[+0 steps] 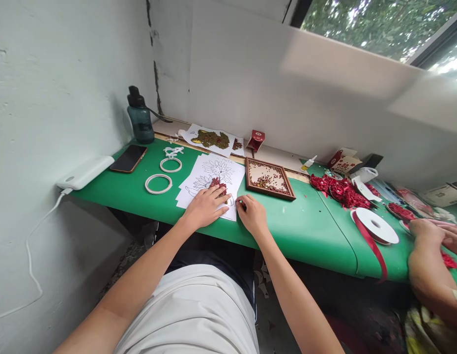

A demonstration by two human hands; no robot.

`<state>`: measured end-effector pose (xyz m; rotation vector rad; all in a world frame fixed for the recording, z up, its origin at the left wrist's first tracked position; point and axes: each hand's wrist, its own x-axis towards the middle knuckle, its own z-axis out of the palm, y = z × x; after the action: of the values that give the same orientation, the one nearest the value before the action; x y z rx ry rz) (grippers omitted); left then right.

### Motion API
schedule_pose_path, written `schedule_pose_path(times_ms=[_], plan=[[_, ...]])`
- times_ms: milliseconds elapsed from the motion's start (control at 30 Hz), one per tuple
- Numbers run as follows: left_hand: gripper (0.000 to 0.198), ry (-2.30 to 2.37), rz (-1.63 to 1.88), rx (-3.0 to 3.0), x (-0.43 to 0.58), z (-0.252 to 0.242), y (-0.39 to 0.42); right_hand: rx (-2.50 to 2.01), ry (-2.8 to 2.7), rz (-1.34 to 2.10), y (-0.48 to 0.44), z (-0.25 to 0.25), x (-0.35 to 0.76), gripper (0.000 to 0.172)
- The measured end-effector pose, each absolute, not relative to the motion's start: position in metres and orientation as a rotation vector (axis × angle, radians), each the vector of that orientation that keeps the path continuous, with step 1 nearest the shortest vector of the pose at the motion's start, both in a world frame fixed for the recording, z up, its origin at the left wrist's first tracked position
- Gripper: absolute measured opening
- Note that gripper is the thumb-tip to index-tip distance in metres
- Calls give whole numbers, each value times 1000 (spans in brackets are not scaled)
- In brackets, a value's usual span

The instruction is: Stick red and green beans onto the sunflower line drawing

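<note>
My left hand (206, 207) lies flat with fingers spread over a sheet of paper printed with line-drawn flowers (223, 169). Dark red beads or beans (218, 183) cover part of the drawing by its fingertips. At the sheet's lower right edge is my right hand (251, 212), its fingers curled and pressed together; whatever is in them is hidden. Just beyond it stands a brown wooden frame tray (271, 195) with loose red-brown beads or beans scattered inside.
Two white tape rings (158, 184), a phone (128, 159), a power bank (86, 172) and a bottle (140, 118) are on the left. A finished-looking picture (212, 139) lies behind. Rightward are a glue bottle (308, 162), red ribbon flowers (346, 191), a ribbon spool (378, 226) and another person's hands (431, 233).
</note>
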<state>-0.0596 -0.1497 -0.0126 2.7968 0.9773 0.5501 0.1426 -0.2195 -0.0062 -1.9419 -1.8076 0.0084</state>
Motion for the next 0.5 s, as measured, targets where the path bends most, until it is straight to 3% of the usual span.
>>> schedule_pose_path(times_ms=[333, 500], plan=[[47, 1013, 478, 2804, -58, -12, -149, -1942, -1811, 13, -220, -6, 143, 22], [64, 1044, 488, 2755, -59, -11, -149, -1932, -1807, 12, -220, -6, 143, 21]])
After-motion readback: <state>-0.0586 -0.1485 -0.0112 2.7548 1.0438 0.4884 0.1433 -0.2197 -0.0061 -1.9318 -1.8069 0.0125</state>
